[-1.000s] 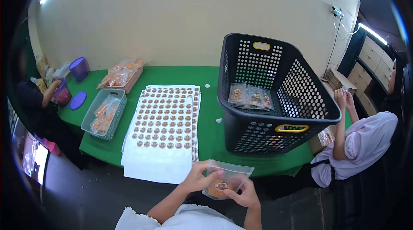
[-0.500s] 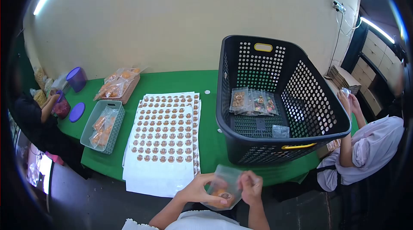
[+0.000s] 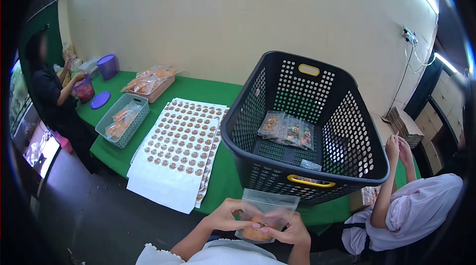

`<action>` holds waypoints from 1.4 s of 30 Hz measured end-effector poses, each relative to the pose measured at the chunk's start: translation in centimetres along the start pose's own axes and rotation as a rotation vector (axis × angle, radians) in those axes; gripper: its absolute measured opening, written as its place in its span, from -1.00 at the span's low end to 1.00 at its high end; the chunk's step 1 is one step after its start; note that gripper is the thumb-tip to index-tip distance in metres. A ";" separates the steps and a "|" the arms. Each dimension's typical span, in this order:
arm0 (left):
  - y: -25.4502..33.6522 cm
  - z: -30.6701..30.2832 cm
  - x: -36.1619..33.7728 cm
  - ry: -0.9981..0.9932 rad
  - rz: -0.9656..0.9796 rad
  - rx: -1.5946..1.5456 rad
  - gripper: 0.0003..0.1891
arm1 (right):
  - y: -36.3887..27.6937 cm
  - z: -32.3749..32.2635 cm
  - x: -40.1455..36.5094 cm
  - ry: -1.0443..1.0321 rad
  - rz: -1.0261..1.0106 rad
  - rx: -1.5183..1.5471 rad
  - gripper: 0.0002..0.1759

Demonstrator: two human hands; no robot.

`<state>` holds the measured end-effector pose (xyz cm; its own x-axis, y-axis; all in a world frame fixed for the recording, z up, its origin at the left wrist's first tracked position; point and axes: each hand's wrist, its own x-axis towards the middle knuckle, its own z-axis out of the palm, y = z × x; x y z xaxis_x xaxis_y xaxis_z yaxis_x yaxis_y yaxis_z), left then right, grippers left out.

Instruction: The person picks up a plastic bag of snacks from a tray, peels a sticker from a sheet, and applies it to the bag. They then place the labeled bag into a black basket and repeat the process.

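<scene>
Gripping the left side of a clear bag [image 3: 271,200], the left hand [image 3: 230,217] lays its thumb across the front, and over on the other side the right hand [image 3: 292,230] clasps it too, both thumb tips close together low on the bag! So the bag sits right between the two hands, orange food [image 3: 255,236] showing at the bottom, its clear top standing up above the fingers. Just beyond the hands, look at that big black basket [image 3: 248,167] on the green table [image 3: 213,89], small packets [image 3: 287,130] lying inside. Beyond the left hand and off to its left, sheets of round stickers [image 3: 178,153] lie overlapping; farther out that way, a grey-green bin [image 3: 131,129] holds bagged orange food, with a tray [image 3: 158,92] of more bags behind it. Farther left again, there's a purple lid [image 3: 100,100], and a co-worker [image 3: 47,89] in dark clothes has a hand at a tub [image 3: 85,90] of something reddish! Well off to the right of the right hand, another co-worker [image 3: 416,200] in a pale top has both hands raised, whatever they hold too small to make out.
</scene>
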<state>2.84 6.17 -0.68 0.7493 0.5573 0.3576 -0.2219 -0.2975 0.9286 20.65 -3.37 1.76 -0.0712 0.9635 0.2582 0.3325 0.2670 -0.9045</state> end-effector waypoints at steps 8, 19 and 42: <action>-1.1 6.0 1.0 0.241 0.078 -0.371 -0.53 | -0.5 -4.5 -4.1 -0.264 0.098 -0.129 -0.40; 0.2 9.1 2.3 -0.070 -0.017 -0.013 -0.69 | 0.7 -7.6 -6.2 -0.005 -0.054 -0.045 -0.62; -1.0 7.0 -4.4 0.376 -0.148 -0.063 -0.41 | -4.1 -13.5 -1.5 0.587 -0.509 0.682 0.16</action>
<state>4.17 -1.38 -3.87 0.4984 0.8386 0.2198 -0.1751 -0.1509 0.9729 32.13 -6.21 9.64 0.4766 0.6199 0.6233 -0.2253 0.7715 -0.5950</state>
